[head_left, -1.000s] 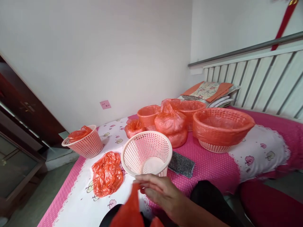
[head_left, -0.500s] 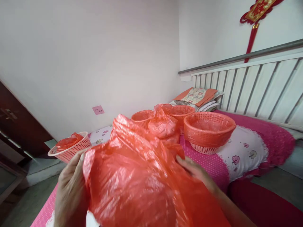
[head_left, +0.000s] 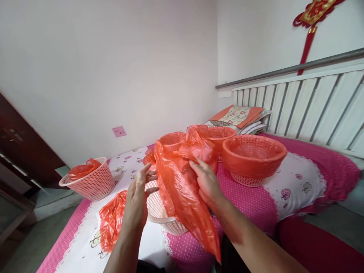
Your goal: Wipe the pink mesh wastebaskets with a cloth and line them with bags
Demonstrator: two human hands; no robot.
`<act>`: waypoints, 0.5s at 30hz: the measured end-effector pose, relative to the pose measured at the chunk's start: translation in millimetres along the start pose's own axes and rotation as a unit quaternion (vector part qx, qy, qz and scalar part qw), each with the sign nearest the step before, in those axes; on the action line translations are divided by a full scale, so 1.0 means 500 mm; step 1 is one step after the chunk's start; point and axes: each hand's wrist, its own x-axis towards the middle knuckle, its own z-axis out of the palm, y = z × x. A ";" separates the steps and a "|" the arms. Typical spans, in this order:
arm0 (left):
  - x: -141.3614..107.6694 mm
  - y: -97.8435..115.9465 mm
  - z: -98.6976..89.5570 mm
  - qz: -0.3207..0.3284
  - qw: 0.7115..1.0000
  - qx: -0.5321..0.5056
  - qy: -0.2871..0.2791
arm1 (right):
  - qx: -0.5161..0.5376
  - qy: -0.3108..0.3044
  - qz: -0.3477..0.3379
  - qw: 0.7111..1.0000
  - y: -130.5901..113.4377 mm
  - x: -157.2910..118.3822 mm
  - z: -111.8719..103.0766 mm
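Observation:
A thin red plastic bag [head_left: 183,185] hangs gathered from my right hand [head_left: 207,182], whose thumb and fingers pinch its upper part. On the other side of the bag, my left hand [head_left: 137,195] is open with its fingers spread; the fingertips are close to the plastic, and I cannot tell if they touch it. Below and partly behind the bag stands a pale pink mesh basket [head_left: 173,227], its far side hidden. A second crumpled red bag [head_left: 110,223] lies on the bed, left of that basket and partly behind my left forearm.
A pink basket [head_left: 98,184] holding a red bag stands at the left. Red-lined baskets [head_left: 253,163] and a bunched red bag [head_left: 199,146] stand behind my right hand. Folded bedding [head_left: 239,115] lies by the white headboard [head_left: 307,106]. The bedspread [head_left: 241,204] is pink and white.
The spread bag has collapsed into a narrow hanging bunch. My left hand has let go of it and moved right. The basket and the crumpled bag on the bed now show.

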 end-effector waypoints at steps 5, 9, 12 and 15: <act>0.044 -0.056 0.007 -0.166 0.980 -0.091 -0.068 | -0.148 -0.174 0.017 0.973 0.066 0.011 0.029; 0.097 -0.094 -0.027 -0.214 0.962 -0.169 -0.001 | -0.212 -0.159 -0.069 0.962 0.085 0.046 0.021; 0.123 -0.110 -0.085 -0.231 0.949 -0.202 0.077 | -0.220 -0.068 -0.078 0.970 0.091 0.077 -0.022; 0.125 -0.129 -0.145 -0.252 0.928 -0.223 0.158 | -0.170 0.025 -0.027 0.985 0.104 0.095 -0.081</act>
